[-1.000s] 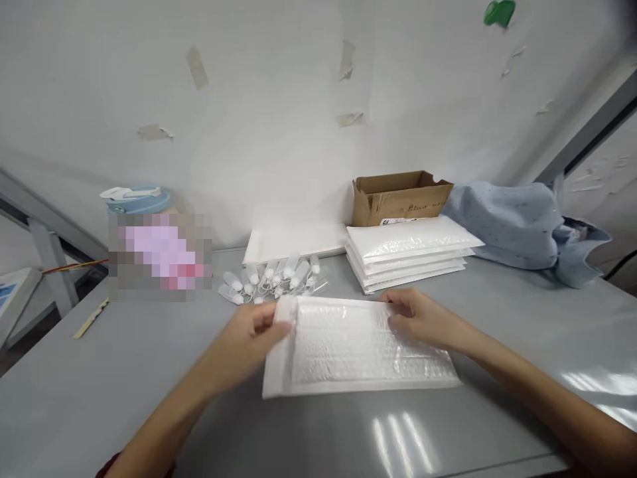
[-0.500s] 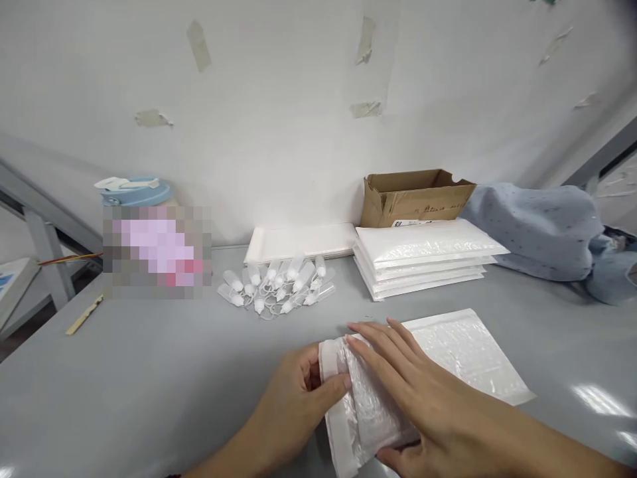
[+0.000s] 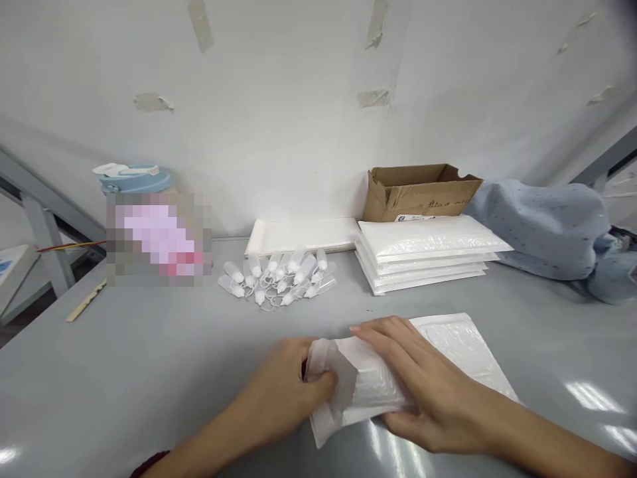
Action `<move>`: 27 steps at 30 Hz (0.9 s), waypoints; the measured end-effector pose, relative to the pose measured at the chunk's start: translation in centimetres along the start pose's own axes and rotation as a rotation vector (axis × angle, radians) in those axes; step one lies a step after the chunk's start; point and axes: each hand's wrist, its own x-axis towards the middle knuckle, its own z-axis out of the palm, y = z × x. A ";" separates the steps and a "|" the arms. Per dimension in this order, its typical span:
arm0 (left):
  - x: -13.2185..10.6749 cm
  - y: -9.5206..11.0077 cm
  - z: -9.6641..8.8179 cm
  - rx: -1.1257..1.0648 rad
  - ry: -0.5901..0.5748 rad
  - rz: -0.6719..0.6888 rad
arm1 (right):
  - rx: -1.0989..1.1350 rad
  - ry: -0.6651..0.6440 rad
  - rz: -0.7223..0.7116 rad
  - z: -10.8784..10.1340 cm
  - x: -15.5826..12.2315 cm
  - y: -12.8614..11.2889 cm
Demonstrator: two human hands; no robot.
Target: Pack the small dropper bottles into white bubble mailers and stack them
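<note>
A white bubble mailer [image 3: 375, 382] is between my hands above the grey tabletop. My left hand [image 3: 298, 385] is closed on its left end, the thumb pressed over the edge strip and the fingers mostly hidden behind. Across the middle lies my right hand [image 3: 418, 385], fingers over the top and thumb below, gripping it. The mailer's right part shows beyond my right hand, bubbled and flat. Any contents are hidden. Several small clear dropper bottles [image 3: 283, 275] with white caps lie in a loose group behind my hands.
Behind stands a stack of white bubble mailers [image 3: 432, 242], with an opened cardboard box [image 3: 423, 199] at its back. Flat white sleeves [image 3: 311, 236] lie against the wall. Pale blue cloth [image 3: 542, 229] is at right; a blue-lidded container [image 3: 137, 179], partly blurred, and a thin stick [image 3: 85, 302] are left.
The mailer's left end has come up and slightly left, its edge strip tilting and bending under my left thumb. My right hand keeps hold of it. The view has shifted slightly.
</note>
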 end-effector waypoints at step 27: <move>3.2 -3.9 -8.2 0.679 0.963 0.278 | -0.033 0.001 0.133 0.4 0.0 1.7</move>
